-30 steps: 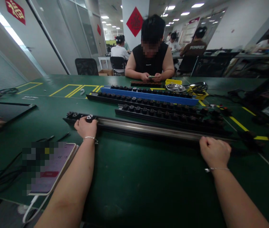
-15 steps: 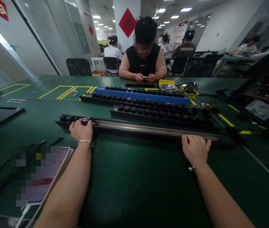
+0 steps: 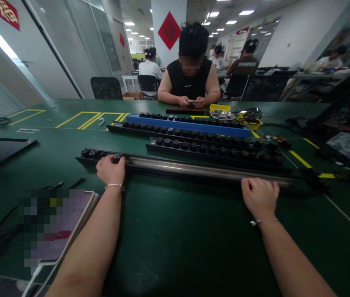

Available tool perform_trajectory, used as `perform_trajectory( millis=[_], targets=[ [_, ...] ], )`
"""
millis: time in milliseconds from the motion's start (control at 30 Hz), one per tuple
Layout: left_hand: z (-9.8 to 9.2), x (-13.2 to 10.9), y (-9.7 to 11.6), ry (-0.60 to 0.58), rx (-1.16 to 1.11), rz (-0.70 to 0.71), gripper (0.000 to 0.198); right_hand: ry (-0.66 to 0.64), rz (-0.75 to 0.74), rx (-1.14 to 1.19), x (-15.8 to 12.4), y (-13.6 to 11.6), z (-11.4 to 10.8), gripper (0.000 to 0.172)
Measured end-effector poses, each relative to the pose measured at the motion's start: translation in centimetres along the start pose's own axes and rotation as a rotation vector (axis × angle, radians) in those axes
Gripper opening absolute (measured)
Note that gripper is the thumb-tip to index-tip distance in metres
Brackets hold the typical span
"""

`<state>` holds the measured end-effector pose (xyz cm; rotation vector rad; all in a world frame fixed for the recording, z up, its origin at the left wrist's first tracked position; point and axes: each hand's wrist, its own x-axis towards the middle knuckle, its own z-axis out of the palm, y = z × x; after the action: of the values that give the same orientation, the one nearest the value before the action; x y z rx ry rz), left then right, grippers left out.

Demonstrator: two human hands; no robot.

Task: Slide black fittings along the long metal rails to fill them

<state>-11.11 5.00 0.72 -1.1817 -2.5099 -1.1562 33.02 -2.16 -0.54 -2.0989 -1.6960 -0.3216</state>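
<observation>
1. A long, narrow black channel-shaped rail (image 3: 175,176) lies flat across the green desk (image 3: 178,239), roughly along the far edge, its right end slightly closer to the near edge than its left.
2. A straight, shiny silver metal strip (image 3: 181,167) runs lengthwise inside it, mostly bare; its right end fades into shadow.
3. Two small black round notched pieces (image 3: 92,153) sit side by side at the rail's left end.
4. A third, similar black round piece (image 3: 118,156) sits just left of the strip, partly hidden.
</observation>
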Motion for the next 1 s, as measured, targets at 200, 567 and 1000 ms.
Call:
perform_trajectory(
  millis=[200, 567, 1000],
  targets=[
    [0.3, -0.2, 0.1, 0.017, -0.005, 0.039, 0.033, -0.038, -0.004, 0.031, 0.0, 0.0, -0.3, 0.042],
    [0.0, -0.8, 0.9, -0.045, 0.024, 0.080, 0.033, -0.051, 0.003, 0.043, 0.1, 0.1, -0.3, 0.042],
    [0.4, -1.5, 1.6, -0.072, 0.048, 0.121, 0.032, -0.031, -0.003, 0.046, 0.0, 0.0, -0.2, 0.041]
  ],
)
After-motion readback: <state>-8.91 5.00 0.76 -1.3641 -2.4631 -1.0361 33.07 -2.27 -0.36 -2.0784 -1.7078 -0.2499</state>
